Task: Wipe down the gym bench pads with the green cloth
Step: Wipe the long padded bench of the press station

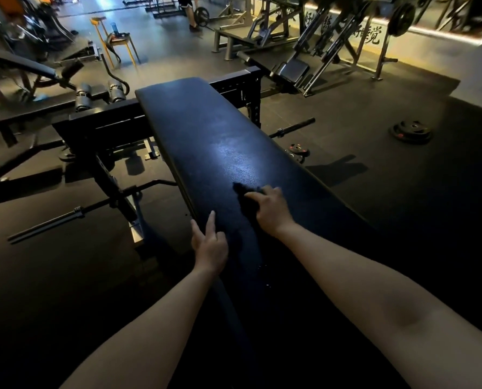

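Note:
A long black bench pad [206, 130] runs from the near bottom up to the middle of the head view, with a sheen of light on its middle. My right hand [270, 210] presses a dark bunched cloth [246, 200] onto the pad; the cloth looks almost black in this dim light and is partly hidden under the palm. My left hand [209, 245] rests on the pad's left edge with its fingers straight and holds nothing.
A barbell [74, 214] lies on the floor to the left beside the black bench frame [105, 130]. Another bar [293, 126] and weight plates [412, 131] lie on the right. Machines line the back wall; a person [189, 12] stands far off.

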